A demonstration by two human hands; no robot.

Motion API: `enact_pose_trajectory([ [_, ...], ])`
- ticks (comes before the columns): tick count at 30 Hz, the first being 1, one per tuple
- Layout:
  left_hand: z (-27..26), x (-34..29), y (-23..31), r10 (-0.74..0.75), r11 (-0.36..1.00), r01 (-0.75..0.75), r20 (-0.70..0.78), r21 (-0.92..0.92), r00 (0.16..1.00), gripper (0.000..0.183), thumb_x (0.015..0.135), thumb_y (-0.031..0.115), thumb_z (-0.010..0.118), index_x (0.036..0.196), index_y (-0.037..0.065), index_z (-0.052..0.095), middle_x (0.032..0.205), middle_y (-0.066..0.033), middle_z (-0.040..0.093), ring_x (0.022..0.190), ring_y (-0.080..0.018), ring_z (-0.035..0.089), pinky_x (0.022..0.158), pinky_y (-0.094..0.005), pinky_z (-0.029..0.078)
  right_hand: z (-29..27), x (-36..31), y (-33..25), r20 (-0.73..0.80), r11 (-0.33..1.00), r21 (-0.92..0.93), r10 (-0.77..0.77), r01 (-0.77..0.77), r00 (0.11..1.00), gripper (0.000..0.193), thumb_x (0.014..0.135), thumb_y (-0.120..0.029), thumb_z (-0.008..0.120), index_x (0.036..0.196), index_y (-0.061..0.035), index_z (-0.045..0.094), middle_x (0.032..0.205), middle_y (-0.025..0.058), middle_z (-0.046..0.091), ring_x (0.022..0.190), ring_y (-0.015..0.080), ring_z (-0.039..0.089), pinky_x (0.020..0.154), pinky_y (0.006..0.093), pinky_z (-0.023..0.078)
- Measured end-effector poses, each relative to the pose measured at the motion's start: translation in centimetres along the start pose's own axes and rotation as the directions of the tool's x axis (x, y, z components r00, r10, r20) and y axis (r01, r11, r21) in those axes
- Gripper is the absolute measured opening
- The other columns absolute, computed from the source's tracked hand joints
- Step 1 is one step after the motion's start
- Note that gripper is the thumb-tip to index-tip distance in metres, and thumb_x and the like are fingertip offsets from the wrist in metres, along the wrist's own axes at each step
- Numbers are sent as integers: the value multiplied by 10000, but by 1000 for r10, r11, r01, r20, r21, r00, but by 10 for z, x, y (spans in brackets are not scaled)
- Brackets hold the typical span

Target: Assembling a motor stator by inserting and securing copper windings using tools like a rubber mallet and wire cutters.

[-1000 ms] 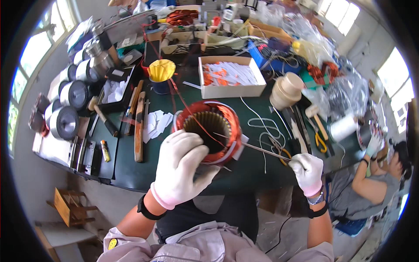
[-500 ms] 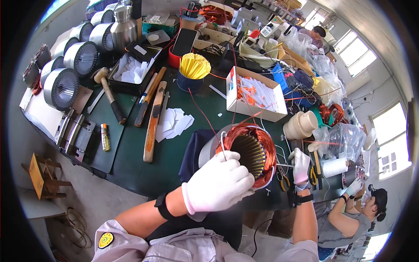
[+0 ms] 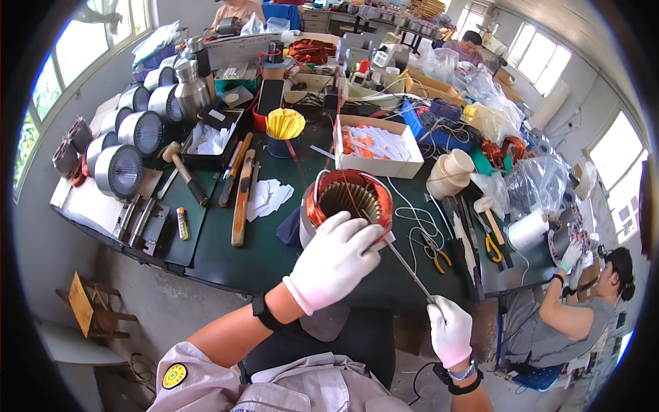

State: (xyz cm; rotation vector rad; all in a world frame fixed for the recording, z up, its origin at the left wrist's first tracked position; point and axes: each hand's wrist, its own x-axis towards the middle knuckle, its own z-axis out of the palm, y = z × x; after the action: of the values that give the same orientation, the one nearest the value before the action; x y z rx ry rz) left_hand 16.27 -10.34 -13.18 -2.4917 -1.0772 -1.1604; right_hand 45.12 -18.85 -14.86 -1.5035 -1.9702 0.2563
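Observation:
A motor stator (image 3: 383, 199) with copper-wire windings around its slotted bore stands on the dark green table in front of me. My left hand (image 3: 333, 264), in a white glove, has its fingers curled over the near rim of the stator; their tips are partly hidden. To the lower right, my gloved right hand (image 3: 449, 331) is closed around the end of a thin metal rod (image 3: 410, 271). The rod slants up to the stator's near right rim beside my left fingers. White cord (image 3: 417, 214) lies in loops right of the stator.
Pliers (image 3: 436, 255), a mallet (image 3: 489, 214) and a white spool (image 3: 527, 233) lie right. A box of paper strips (image 3: 379, 166) and a cup of yellow strips (image 3: 283, 145) stand behind. Wooden sticks (image 3: 243, 206) and metal cores (image 3: 118, 172) are left. A co-worker (image 3: 570, 309) sits right.
My right hand has drawn back toward me, lower right, and the rod now shows at length. My left hand has shifted onto the stator's near rim. The view has tilted up.

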Motion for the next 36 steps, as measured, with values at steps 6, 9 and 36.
enact_pose_trajectory([
  [6,-22,-9,-28,50,985,-41,50,-168,998,215,672,71,845,852,84,729,1174,-107,688,1050,-350,632,987,-488,472,-66,-20,-3,44,985,-171,-11,19,999,100,902,-108,727,991,-62,726,739,134,645,669,340,653,597,418,503],
  [9,-21,-13,-18,26,1000,-26,26,-2,999,230,660,76,843,868,94,746,1178,-83,681,1126,-350,605,1023,-512,442,-82,-25,5,-1,980,-199,-10,9,1000,96,893,-111,739,975,-69,714,696,119,618,626,319,638,565,407,488],
  [36,19,6,10,-161,976,169,-65,138,985,181,703,79,854,862,115,775,1195,-100,689,1109,-329,605,992,-458,433,-91,17,-4,52,800,-573,-183,180,982,247,857,-272,806,858,-117,615,654,14,486,567,202,572,515,372,444],
])
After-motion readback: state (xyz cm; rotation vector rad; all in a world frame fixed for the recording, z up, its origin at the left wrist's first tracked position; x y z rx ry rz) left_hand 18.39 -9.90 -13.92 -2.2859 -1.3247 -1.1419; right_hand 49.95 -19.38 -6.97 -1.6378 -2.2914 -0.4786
